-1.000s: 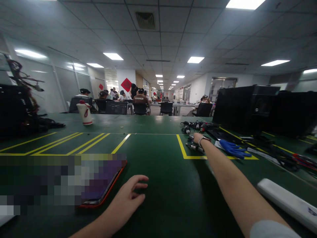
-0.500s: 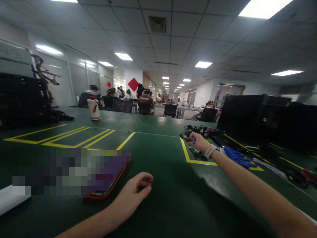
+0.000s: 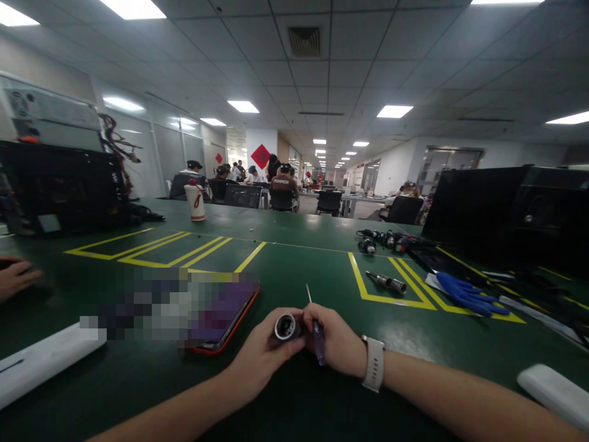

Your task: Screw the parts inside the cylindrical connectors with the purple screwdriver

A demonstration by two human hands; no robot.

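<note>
My left hand [image 3: 260, 356] is closed on a small round metal connector [image 3: 286, 326], its open end facing me. My right hand [image 3: 335, 344], with a white watch at the wrist, holds a slim screwdriver [image 3: 316, 334] with a purple handle, its thin shaft pointing up and away. Both hands meet low over the green table [image 3: 299, 270], right of a tablet in a red case [image 3: 221, 319].
More metal connectors [image 3: 389, 282] lie in a yellow-marked box, with others [image 3: 381, 238] further back. A blue glove [image 3: 467, 293], black cases [image 3: 501, 209], a white cup [image 3: 196, 202] and white bars [image 3: 43, 359] also sit here. Another person's hand [image 3: 16, 276] rests at far left. People sit far off.
My right hand has come back from the far connectors with the screwdriver to meet my left hand. The left hand, resting on the table before, now grips a connector. The view has shifted left.
</note>
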